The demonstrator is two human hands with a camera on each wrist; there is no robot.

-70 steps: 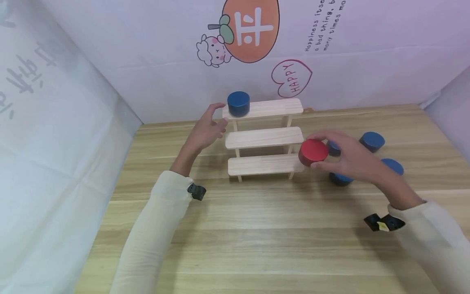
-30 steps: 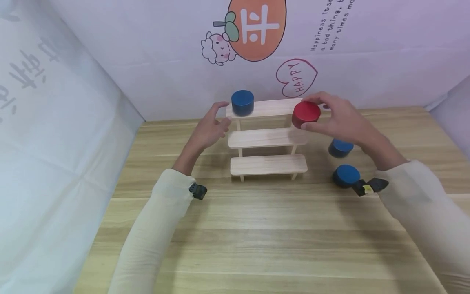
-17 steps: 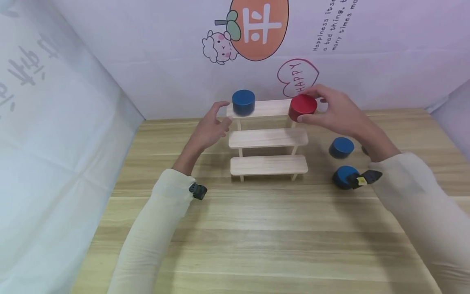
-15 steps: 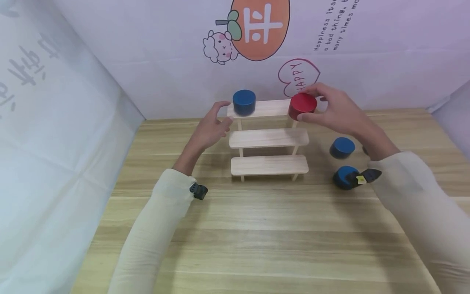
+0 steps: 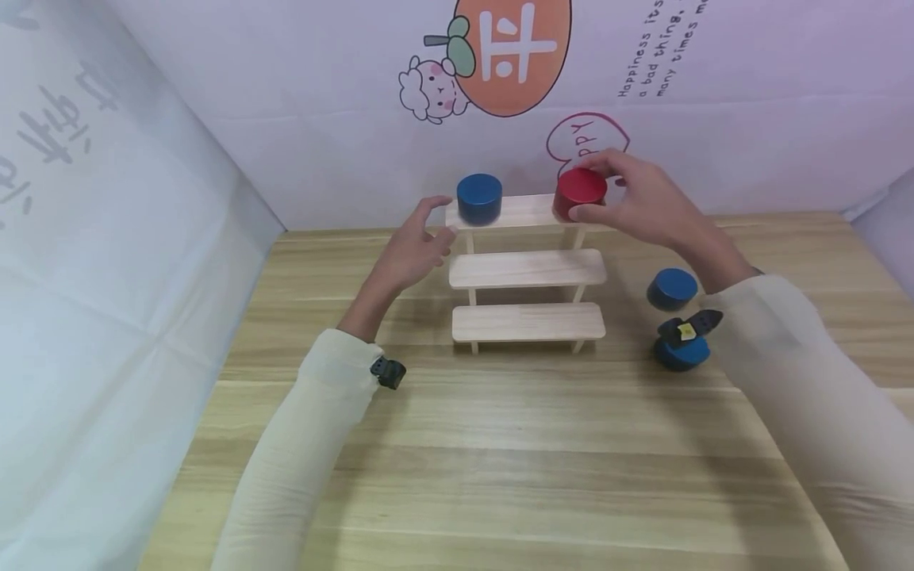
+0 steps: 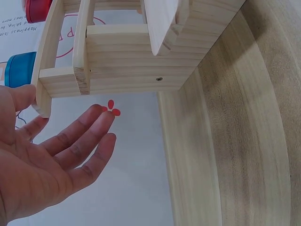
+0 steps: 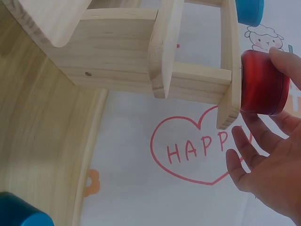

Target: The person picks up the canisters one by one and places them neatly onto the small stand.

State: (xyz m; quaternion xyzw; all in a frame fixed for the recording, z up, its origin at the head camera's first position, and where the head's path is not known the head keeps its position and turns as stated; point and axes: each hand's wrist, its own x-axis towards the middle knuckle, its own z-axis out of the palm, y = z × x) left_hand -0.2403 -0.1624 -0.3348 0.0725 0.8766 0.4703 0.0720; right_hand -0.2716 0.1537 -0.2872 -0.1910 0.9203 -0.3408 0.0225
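A three-tier wooden shelf (image 5: pixel 528 270) stands against the back cloth. My right hand (image 5: pixel 643 198) holds a red round tin (image 5: pixel 581 194) at the right end of the top tier, thumb in front and fingers behind. In the right wrist view the red tin's (image 7: pixel 264 82) base meets the top board. My left hand (image 5: pixel 414 252) pinches the left end of the top tier between thumb and index finger. In the left wrist view the other fingers (image 6: pixel 84 141) spread loosely beneath. A blue round tin (image 5: pixel 479 200) sits on that tier near the left hand.
Two more blue tins, one farther (image 5: pixel 673 289) and one nearer (image 5: pixel 681 353), lie on the wooden table (image 5: pixel 500 476) right of the shelf. The nearer one is partly covered by the right wrist's camera. White printed cloth (image 5: pixel 321 103) walls the back and sides.
My right hand has carried the red tin from beside the lowest tier up and left onto the top tier. My left hand has stayed at the shelf's end. The view has shifted slightly.
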